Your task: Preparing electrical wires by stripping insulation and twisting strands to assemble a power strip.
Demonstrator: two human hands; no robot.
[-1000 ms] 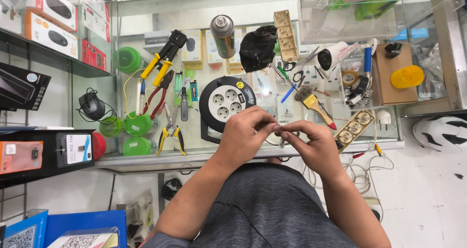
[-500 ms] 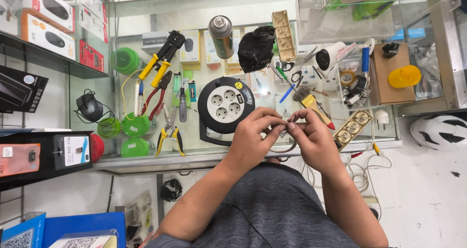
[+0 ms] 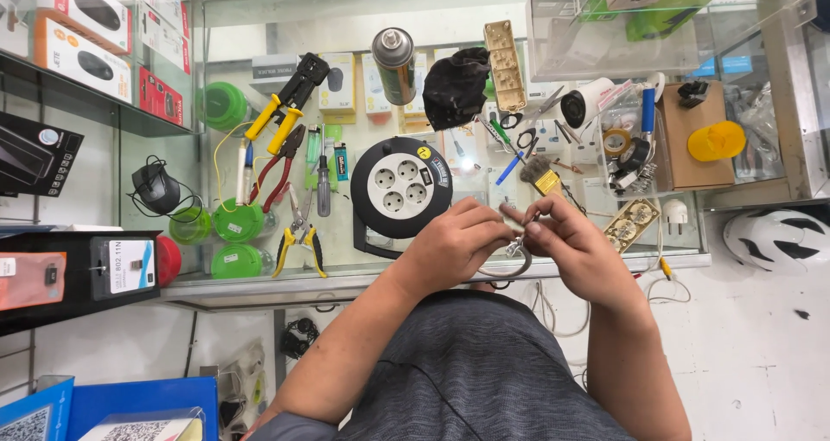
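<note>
Both my hands meet over the front edge of a glass counter (image 3: 259, 278). My left hand (image 3: 454, 244) pinches a small metal connector (image 3: 517, 247) at the end of a thin grey cable (image 3: 506, 272) that loops below my fingers. From the other side, my right hand (image 3: 575, 244) holds the same piece with its fingertips, index finger raised. A round black cable reel (image 3: 402, 186) with several sockets lies just behind my left hand.
On the glass lie a yellow-handled crimping tool (image 3: 285, 104), red pliers (image 3: 277, 166), a spray can (image 3: 393, 54), a black cloth (image 3: 456, 86), a brush (image 3: 540, 175), green spools (image 3: 238, 220) and a white camera (image 3: 584, 104). A white helmet (image 3: 778, 238) sits at the right.
My hands have stayed together on the cable end and shifted slightly right. The right fingers have regripped the small piece.
</note>
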